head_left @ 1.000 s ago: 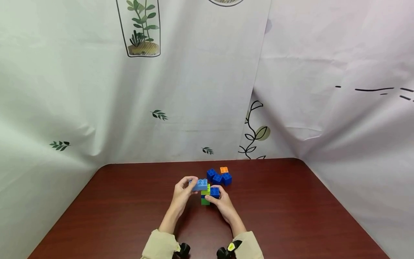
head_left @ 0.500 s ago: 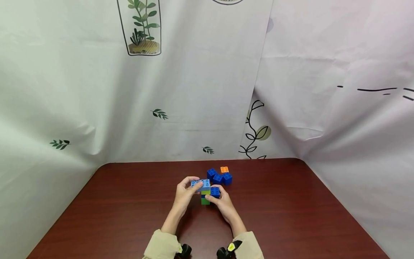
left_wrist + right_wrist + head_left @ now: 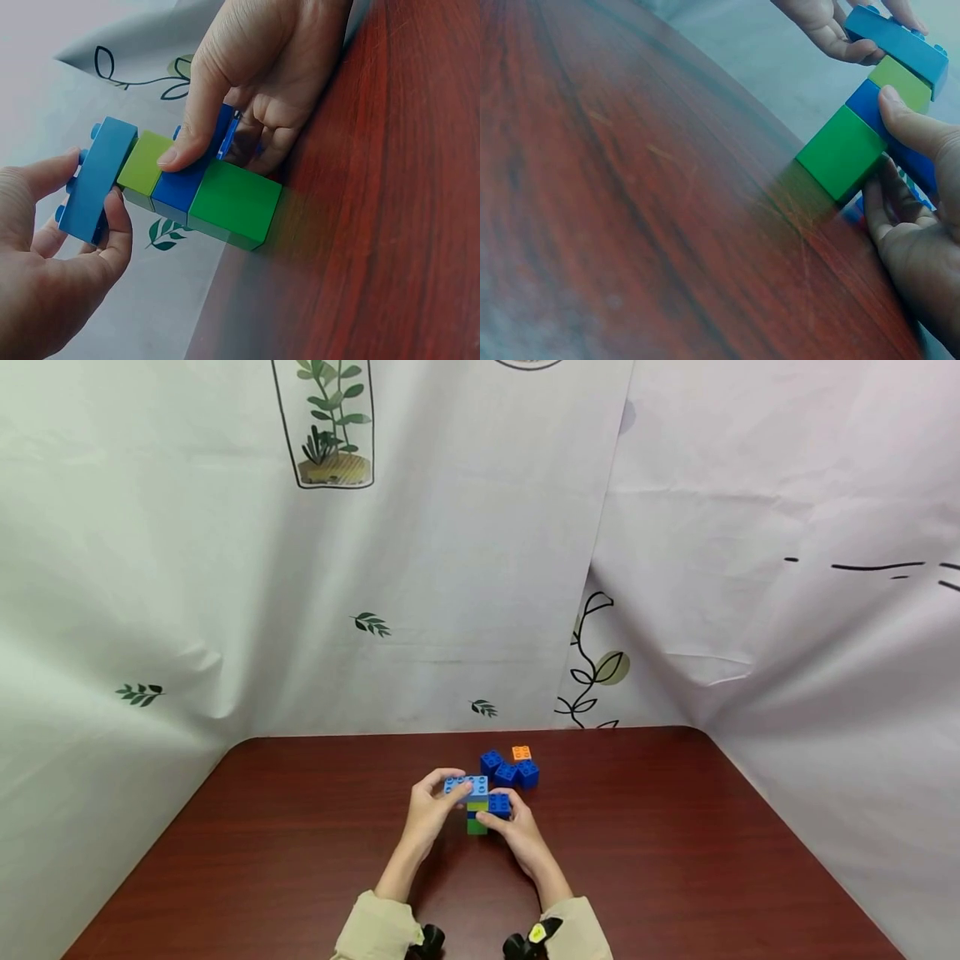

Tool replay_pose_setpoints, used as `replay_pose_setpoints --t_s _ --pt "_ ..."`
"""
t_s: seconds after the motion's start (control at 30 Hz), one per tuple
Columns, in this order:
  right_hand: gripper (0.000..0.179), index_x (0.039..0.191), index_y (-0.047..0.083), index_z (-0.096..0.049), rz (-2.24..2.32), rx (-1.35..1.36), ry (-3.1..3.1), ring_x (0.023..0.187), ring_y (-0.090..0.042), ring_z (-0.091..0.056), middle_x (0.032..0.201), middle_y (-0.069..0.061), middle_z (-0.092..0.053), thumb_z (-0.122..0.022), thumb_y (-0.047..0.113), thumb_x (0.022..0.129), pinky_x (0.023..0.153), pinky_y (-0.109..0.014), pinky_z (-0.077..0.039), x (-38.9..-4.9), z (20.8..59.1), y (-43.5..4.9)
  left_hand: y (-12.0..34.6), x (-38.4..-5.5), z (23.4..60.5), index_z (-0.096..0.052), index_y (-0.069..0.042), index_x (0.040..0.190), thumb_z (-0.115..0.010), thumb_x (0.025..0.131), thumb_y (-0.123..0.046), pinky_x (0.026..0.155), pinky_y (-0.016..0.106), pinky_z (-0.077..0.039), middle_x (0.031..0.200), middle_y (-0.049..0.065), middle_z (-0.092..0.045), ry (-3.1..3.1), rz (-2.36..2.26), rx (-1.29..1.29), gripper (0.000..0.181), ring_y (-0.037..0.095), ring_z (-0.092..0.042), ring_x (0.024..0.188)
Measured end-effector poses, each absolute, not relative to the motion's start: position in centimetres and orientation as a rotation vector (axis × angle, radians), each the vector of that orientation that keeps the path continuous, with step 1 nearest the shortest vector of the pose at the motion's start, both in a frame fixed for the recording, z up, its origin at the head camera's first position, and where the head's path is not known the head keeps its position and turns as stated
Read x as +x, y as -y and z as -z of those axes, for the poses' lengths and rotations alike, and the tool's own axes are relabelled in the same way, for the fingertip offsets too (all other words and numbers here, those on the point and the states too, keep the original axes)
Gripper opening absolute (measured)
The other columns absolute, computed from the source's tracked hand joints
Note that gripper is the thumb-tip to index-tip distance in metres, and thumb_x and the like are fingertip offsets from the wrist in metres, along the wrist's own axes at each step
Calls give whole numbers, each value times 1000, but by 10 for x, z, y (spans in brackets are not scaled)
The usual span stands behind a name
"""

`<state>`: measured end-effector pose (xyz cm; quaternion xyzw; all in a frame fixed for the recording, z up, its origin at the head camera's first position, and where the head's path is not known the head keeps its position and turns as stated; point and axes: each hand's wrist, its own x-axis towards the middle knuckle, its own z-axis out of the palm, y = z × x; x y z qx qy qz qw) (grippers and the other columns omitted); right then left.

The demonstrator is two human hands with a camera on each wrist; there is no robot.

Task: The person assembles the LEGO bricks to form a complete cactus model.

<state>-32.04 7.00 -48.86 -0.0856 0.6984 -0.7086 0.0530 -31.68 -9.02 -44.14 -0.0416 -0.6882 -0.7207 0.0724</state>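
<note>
A stack of toy building bricks stands on the table: a green brick at the bottom, a dark blue brick over it, then a lime brick. Across the top lies a light blue brick, overhanging to the left. My left hand pinches the overhanging end between thumb and fingers. Whether this brick is fully seated on the lime one, I cannot tell. My right hand grips the dark blue brick, which juts out to the right, its thumb on the near side and fingers behind.
Just behind the stack lie several loose dark blue bricks and an orange brick. The reddish-brown wooden table ends at a printed white cloth at the back and sides.
My left hand has moved slightly right, bringing the light blue brick over the lime brick's top. The right hand keeps its grip. In the last half second almost nothing has shifted.
</note>
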Motion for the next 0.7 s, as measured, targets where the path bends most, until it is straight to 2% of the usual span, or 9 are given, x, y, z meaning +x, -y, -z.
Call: replay_pose_setpoints --t_s 0.17,0.43,0.7 --pt "44 132 0 -44 2152 -261 -2128 89 -8 -57 128 -26 -54 -63 14 95 79 -24 -48 -320 488 -70 88 -318 441 -66 5 111 -72 87 -10 67 25 -56 94 12 -67 2104 2104 -154 28 7 -59 65" --pt "46 133 1 -44 2136 -250 -2134 91 -9 -57 129 -24 -54 -64 18 95 80 -24 -49 -321 489 -70 89 -321 441 -67 6 109 -70 88 -9 66 26 -55 105 19 -66 2156 2066 -178 26 8 -57 67" --pt "47 133 1 -43 2151 -252 -2116 89 -7 -58 127 -24 -57 -64 18 95 79 -24 -49 -321 488 -70 89 -326 440 -67 6 107 -69 89 -9 66 28 -54 107 17 -65 2193 2059 -175 24 14 -57 71"
